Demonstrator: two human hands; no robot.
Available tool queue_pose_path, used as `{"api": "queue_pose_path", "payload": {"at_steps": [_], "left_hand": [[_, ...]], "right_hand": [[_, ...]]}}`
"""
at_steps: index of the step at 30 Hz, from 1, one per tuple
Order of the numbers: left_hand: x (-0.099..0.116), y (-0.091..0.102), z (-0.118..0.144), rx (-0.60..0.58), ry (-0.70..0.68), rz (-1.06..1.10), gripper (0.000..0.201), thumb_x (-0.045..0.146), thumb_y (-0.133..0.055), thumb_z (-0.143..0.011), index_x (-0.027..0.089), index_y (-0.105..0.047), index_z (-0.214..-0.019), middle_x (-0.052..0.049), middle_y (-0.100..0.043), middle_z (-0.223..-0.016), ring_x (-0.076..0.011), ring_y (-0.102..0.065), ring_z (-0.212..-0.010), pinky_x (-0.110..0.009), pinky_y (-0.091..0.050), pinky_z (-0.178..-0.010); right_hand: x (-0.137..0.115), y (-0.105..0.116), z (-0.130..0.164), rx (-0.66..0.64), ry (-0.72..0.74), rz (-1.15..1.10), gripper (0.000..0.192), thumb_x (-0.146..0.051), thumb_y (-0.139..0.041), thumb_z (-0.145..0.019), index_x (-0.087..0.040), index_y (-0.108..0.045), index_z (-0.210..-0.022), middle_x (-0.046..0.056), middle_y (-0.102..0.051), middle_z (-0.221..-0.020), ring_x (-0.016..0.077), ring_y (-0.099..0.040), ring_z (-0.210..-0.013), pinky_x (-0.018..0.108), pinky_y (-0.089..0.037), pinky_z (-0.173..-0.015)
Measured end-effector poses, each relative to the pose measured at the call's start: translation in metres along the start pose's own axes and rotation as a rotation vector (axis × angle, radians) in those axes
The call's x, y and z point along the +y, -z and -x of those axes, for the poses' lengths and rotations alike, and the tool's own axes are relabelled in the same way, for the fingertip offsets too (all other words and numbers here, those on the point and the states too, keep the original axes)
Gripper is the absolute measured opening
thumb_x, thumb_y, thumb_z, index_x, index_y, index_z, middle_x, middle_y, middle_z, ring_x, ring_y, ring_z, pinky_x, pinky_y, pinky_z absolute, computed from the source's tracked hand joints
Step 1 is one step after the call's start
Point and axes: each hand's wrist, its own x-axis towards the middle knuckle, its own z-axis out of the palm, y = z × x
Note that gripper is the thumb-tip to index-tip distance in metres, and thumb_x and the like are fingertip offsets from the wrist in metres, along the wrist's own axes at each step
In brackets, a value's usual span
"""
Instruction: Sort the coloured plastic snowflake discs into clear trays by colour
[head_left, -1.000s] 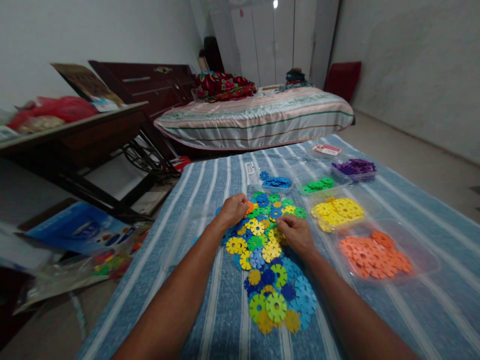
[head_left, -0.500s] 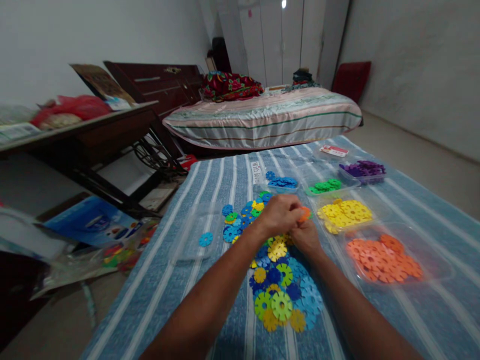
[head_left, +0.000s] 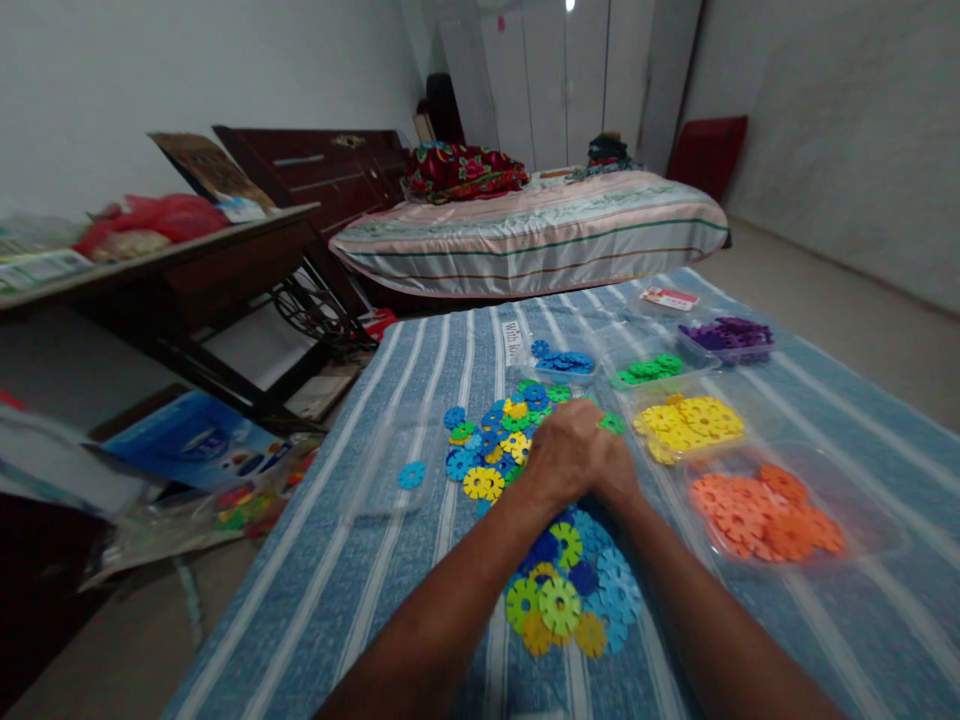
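Five trays already hold sorted discs: orange [head_left: 765, 512] at 3 o'clock of the hands, yellow [head_left: 694, 422] at 2 o'clock, green [head_left: 646, 370], purple [head_left: 726, 335] and blue [head_left: 564, 362] farther up toward 12 and 1 o'clock; by the look of it the sorting is well under way but far from over, for a mixed pile [head_left: 559, 560] of blue, green and yellow discs lies unsorted on the striped cloth [head_left: 420, 560]; the left hand [head_left: 564, 450] and right hand [head_left: 611, 468] meet over the pile's upper half, curled and touching each other, and whether either grips a disc cannot be told; a clear tray [head_left: 394, 465] at 9 o'clock holds one blue disc [head_left: 411, 475]; open cloth lies at 8 and 4 o'clock; the cloth's left edge drops to a cluttered floor at 9 o'clock; a bed [head_left: 532, 235] stands well apart at 12 o'clock.
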Motion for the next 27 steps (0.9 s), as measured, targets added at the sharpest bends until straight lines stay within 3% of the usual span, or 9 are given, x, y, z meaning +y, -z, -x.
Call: {"api": "queue_pose_path", "payload": {"at_steps": [4, 6, 10, 16, 20, 24, 27], "left_hand": [[-0.04, 0.01, 0.026, -0.075, 0.36, -0.36, 0.033, 0.037, -0.048, -0.095, 0.014, -0.063, -0.112, -0.016, -0.063, -0.121, -0.0312, -0.057, -0.118, -0.046, -0.043, -0.103], [-0.047, 0.005, 0.041, -0.118, 0.436, -0.411, 0.041, 0.046, -0.05, -0.094, 0.015, -0.061, -0.118, -0.017, -0.058, -0.132, -0.0337, -0.052, -0.125, -0.05, -0.041, -0.105], [-0.036, -0.01, 0.062, -0.099, 0.358, -0.359, 0.046, 0.045, -0.055, -0.092, 0.014, -0.057, -0.126, -0.018, -0.05, -0.144, -0.0335, -0.043, -0.136, -0.051, -0.036, -0.111], [-0.01, -0.019, 0.072, -0.105, 0.164, -0.142, 0.033, 0.039, -0.061, -0.089, 0.017, -0.062, -0.113, -0.013, -0.059, -0.133, -0.0299, -0.051, -0.127, -0.05, -0.042, -0.107], [-0.015, -0.021, 0.082, -0.049, 0.075, -0.023, 0.03, 0.035, -0.061, -0.089, 0.018, -0.062, -0.114, -0.011, -0.062, -0.13, -0.0259, -0.056, -0.123, -0.045, -0.046, -0.105], [-0.036, -0.017, 0.091, 0.139, 0.162, -0.153, 0.027, 0.035, -0.056, -0.092, 0.017, -0.064, -0.111, -0.014, -0.059, -0.135, -0.0296, -0.054, -0.127, -0.05, -0.045, -0.106], [-0.048, -0.013, 0.098, 0.143, 0.333, -0.287, 0.035, 0.042, -0.057, -0.091, 0.017, -0.064, -0.114, -0.017, -0.059, -0.137, -0.035, -0.051, -0.13, -0.056, -0.043, -0.105]], "right_hand": [[-0.004, 0.001, 0.002, -0.001, 0.043, 0.05, 0.031, -0.044, -0.057, -0.078, -0.018, -0.07, -0.065, 0.002, -0.064, -0.061, 0.0173, -0.057, -0.061, 0.028, -0.041, -0.06], [-0.005, 0.001, 0.002, 0.01, 0.061, 0.082, 0.033, -0.046, -0.057, -0.078, -0.018, -0.07, -0.064, 0.002, -0.065, -0.06, 0.0173, -0.057, -0.061, 0.029, -0.042, -0.061], [-0.003, 0.002, 0.003, 0.013, 0.069, 0.101, 0.034, -0.047, -0.057, -0.078, -0.019, -0.07, -0.063, 0.002, -0.065, -0.06, 0.0178, -0.058, -0.06, 0.029, -0.042, -0.06], [-0.004, 0.004, 0.005, 0.015, 0.017, 0.073, 0.035, -0.05, -0.06, -0.076, -0.018, -0.072, -0.066, 0.003, -0.068, -0.063, 0.0188, -0.06, -0.062, 0.03, -0.045, -0.062], [-0.005, 0.005, 0.005, -0.004, 0.014, 0.074, 0.034, -0.049, -0.06, -0.075, -0.018, -0.072, -0.068, 0.002, -0.067, -0.063, 0.0186, -0.06, -0.062, 0.03, -0.044, -0.062], [-0.004, 0.005, 0.004, 0.007, 0.025, 0.076, 0.035, -0.05, -0.059, -0.075, -0.018, -0.071, -0.066, 0.003, -0.066, -0.062, 0.0184, -0.058, -0.062, 0.031, -0.043, -0.062], [-0.003, 0.005, 0.003, 0.003, 0.013, 0.096, 0.035, -0.05, -0.059, -0.075, -0.018, -0.071, -0.066, 0.003, -0.067, -0.063, 0.0191, -0.059, -0.063, 0.032, -0.044, -0.065]]}}
